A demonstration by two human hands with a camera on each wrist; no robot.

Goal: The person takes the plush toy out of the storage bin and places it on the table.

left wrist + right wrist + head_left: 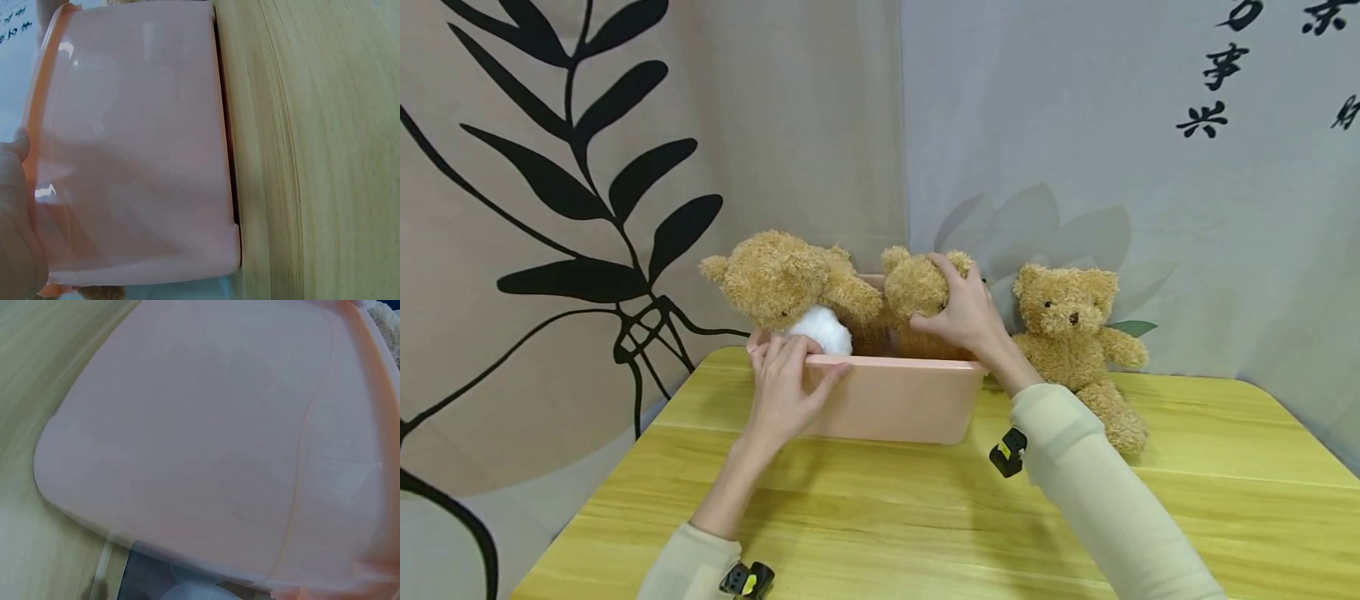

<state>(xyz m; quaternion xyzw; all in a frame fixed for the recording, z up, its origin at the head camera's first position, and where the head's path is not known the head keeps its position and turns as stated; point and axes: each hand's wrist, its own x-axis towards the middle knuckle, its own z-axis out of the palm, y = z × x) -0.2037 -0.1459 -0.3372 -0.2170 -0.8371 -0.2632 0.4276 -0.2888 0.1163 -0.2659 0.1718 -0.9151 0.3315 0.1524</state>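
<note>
My L hand (784, 379) holds the near rim of the pink bin (895, 404), on its left part, w/ fingers over the top & thumb on the outside. My R hand (958, 310) grips the head of the middle bear (913, 287), thumb on the near side & fingers up by its ear. So my hands are apart, each clamped on its own thing. The middle bear is in the right part of the bin, head up above the rim. The left bear (775, 275) is in the bin too, tipped over, w/ its head poking out past the left end. A white fluffy thing (823, 329) is by its head, just inside the near rim & close to my L fingers; can't tell what it is. The right bear (1063, 354) sits on the wood table (880, 517), right of the bin, near the far edge. L wrist cam shows the bin's smooth side & my thumb on the rim; R wrist cam shows mostly bin wall. Big black leaves (647, 179) are on the far wall, left, & black writing (1223, 68) is up high, right.
</note>
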